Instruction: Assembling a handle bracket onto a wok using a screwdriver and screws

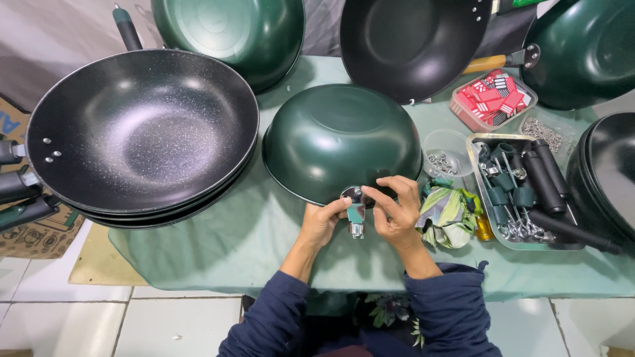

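Both hands, left hand (322,221) and right hand (395,211), are pinching a handle bracket (356,215) against the upturned green wok (340,142). Its long axis is pointing near, toward the person.

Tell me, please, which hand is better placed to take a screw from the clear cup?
Probably the right hand: the clear cup of screws lies just beyond it, while the left hand holds the metal bracket against the upturned green wok.

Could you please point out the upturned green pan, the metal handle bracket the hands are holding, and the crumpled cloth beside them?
Upturned green pan (340,139): head view, on its domed underside.
Metal handle bracket (356,213): head view, on its green-and-metal body between both hands.
Crumpled cloth (449,214): head view, on its folded middle.
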